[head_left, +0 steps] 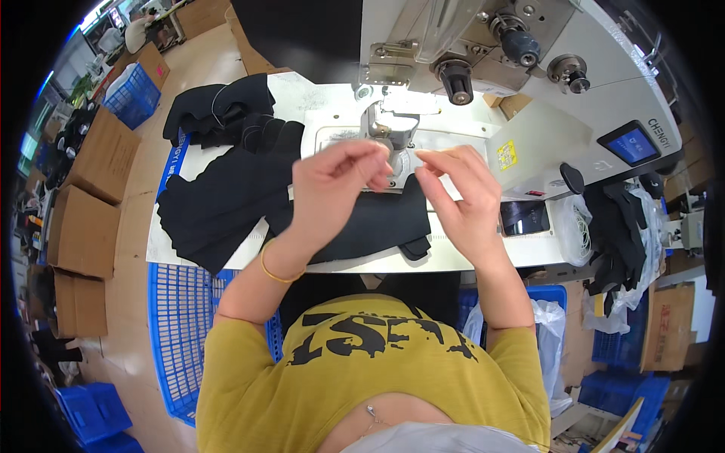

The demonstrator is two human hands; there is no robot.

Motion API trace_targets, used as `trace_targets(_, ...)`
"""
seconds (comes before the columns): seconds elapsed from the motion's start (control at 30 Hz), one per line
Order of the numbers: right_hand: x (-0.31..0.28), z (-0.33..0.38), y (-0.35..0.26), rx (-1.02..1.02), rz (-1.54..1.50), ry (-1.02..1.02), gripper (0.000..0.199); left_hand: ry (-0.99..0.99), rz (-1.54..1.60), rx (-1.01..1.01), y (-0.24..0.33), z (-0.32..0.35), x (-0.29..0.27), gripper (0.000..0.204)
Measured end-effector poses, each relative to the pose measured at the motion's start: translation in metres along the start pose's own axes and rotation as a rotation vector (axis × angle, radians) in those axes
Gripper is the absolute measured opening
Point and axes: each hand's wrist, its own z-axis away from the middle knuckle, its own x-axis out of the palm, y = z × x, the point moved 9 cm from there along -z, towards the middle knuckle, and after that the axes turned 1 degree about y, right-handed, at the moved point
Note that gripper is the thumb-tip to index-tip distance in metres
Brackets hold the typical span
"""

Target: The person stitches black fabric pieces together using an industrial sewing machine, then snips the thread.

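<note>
From here I can't tell whether the curled left hand (330, 185) pinches anything; the right hand (470, 189) has fingertips apart. Black cloth (374, 226) lies at six o'clock from the sewing foot (380, 122); an accidental start could catch fingers.

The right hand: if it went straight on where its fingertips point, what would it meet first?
Probably the left hand, across a small gap from the right hand; depth is unclear, so they might miss each other.
</note>
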Motion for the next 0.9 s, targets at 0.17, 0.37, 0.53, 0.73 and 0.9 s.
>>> trace_targets(0.17, 0.037, -0.017, 0.005, 0.323, -0.583, -0.223, 0.01, -0.123, 0.071, -0.069, -0.013, 0.015, 0.008, 0.014)
trace_targets(0.37, 0.041, -0.012, 0.009, 0.283, -0.412, -0.421, 0.003, -0.397, -0.123, -0.372, -0.027, 0.018, 0.003, 0.015)
trace_targets(0.53, 0.031, -0.027, 0.014, 0.3, -0.343, -0.176, 0.005, -0.28, -0.045, -0.221, -0.018, -0.024, -0.013, 0.011)
trace_targets(0.73, 0.043, -0.02, 0.028, 0.555, -0.47, -0.175, 0.01, -0.449, -0.08, -0.404, -0.049, -0.004, 0.001, 0.01)
trace_targets(0.9, 0.051, -0.02, 0.019, 0.446, -0.32, -0.352, 0.008, -0.459, -0.135, -0.407, -0.047, -0.005, -0.001, 0.009)
